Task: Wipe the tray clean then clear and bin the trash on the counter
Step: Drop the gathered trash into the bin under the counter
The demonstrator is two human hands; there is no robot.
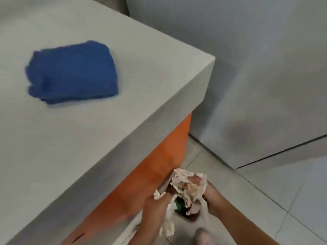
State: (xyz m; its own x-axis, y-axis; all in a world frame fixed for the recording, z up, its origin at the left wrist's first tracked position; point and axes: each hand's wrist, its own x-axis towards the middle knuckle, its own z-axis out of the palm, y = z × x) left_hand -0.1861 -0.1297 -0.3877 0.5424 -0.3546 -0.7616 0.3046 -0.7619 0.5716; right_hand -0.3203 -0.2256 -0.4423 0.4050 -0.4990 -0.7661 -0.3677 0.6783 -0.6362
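1. A wad of crumpled white paper trash (187, 183), stained in places, is held in the air below and just off the near corner of the counter, above the floor.
2. The right hand (212, 197) grips the main wad from the right side, its fingers curled round the paper.
3. The left hand (155, 207) pinches a smaller crumpled strip of the same white paper, which hangs down from its closed fingers. The two hands are close together.
4. Between and beneath the hands a small dark green thing (179, 203) shows, too blurred to identify.
5. The thick grey matte counter (123, 85) fills the left of the view, and a folded blue cloth (70, 71) lies flat on it, well apart from the hands.
6. Under the counter's edge is an orange cabinet side (159, 156).
7. The pale tiled floor (283, 200) meets a grey wall (256, 68) to the right.
8. A pale pink shoe (203, 236) shows at the bottom edge.
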